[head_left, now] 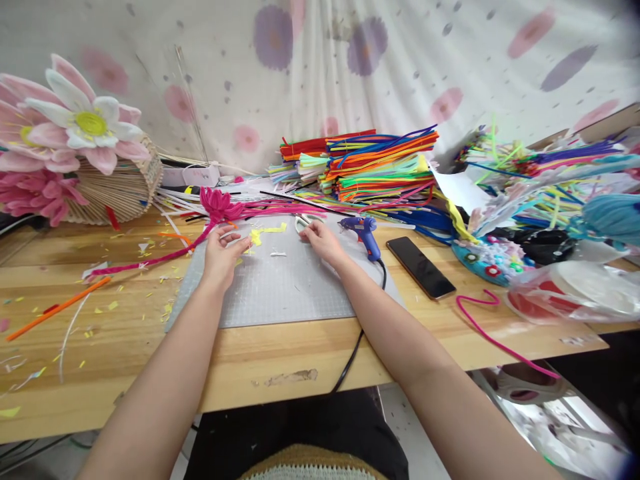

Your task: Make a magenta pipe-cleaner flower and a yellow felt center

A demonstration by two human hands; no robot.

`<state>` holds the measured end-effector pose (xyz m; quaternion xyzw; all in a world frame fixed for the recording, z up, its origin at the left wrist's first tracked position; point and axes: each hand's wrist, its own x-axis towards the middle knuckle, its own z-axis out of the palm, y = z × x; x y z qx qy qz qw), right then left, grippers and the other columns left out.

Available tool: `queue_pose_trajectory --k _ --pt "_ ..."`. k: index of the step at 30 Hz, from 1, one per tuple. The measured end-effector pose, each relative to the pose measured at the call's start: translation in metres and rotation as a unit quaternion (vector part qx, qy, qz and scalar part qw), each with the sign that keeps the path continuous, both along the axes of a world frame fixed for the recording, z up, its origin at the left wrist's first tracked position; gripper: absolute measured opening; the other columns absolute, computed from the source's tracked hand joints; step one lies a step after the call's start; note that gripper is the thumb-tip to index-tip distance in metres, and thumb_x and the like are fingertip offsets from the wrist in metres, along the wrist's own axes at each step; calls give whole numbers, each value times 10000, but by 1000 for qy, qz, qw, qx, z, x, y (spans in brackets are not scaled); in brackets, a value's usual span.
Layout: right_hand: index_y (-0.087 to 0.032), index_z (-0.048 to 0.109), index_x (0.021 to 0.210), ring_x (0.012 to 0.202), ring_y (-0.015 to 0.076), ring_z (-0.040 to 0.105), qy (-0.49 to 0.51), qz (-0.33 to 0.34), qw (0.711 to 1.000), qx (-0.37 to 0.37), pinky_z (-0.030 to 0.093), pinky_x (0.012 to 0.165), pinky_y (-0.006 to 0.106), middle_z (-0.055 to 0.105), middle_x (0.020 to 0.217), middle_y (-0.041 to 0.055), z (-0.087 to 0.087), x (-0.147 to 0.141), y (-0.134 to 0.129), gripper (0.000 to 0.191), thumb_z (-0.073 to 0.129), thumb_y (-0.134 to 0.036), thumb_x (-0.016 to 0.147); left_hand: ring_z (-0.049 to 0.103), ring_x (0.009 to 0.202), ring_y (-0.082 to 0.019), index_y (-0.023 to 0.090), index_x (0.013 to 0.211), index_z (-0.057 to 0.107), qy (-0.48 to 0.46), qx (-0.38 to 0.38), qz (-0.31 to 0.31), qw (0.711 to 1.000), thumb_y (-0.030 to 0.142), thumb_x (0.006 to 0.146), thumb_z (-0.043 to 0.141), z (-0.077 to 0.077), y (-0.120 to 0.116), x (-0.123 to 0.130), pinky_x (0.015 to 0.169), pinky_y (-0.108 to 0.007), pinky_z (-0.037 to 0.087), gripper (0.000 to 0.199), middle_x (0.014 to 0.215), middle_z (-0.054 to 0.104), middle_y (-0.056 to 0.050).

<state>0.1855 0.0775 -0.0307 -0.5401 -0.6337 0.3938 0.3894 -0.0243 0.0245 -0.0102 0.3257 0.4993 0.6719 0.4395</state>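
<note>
My left hand (pixel 221 257) is over the left part of a grey cutting mat (pixel 285 300), its fingers apart. Bits of yellow scrap (pixel 256 237) lie at its fingertips; whether they touch cannot be made out. Just beyond that hand is a magenta pipe-cleaner flower (pixel 220 205), with a long magenta stem (pixel 150 265) running left across the table. My right hand (pixel 324 241) closes on the pale handle of a pair of scissors (pixel 302 222) at the mat's back edge. A small white piece (pixel 278 254) rests on the mat between both hands.
A blue glue gun (pixel 365 235) with a black cord and a phone (pixel 420 267) lie to the right. Stacked colourful pipe cleaners (pixel 370 167) line the back. At left stand large fabric-like flowers (pixel 90 123); an orange pipe cleaner (pixel 59 309) and scraps lie below them.
</note>
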Motion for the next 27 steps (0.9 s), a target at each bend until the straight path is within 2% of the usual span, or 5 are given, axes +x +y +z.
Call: queue_pose_trajectory --k 5,13,19,24,27 --pt "-185 498 758 825 149 555 -120 -18 991 48 394 754 277 637 890 40 1 4 -1 109 454 -267 814 583 665 -81 186 897 498 48 -1 -8 999 97 468 745 -5 1 1 671 -239 479 503 780 538 29" --pt "-193 466 599 625 123 509 -106 -71 990 60 346 621 240 583 650 4 2 0 -4 282 321 -237 836 594 718 -110 196 895 481 70 41 -17 997 125 444 761 -4 1 1 680 -295 523 536 822 535 18" --pt "-194 419 518 531 122 478 -58 -95 992 59 346 578 247 491 499 -11 0 -1 -5 394 364 -412 842 595 657 -78 203 927 462 124 38 9 992 118 448 753 -6 2 -3 669 -256 509 567 849 515 24" --pt "-199 498 883 715 120 538 71 -85 984 139 404 585 230 595 871 30 2 -5 -9 198 499 -363 772 623 794 -128 217 1000 455 219 71 -19 973 112 490 717 -9 0 3 628 -236 512 583 1018 484 -28" --pt "-233 430 1065 791 121 553 118 -34 981 151 434 605 231 578 995 38 3 -12 -13 393 580 -296 707 596 962 -191 242 1081 437 269 89 -53 957 111 528 689 -12 -2 10 598 -226 521 621 1128 448 -67"
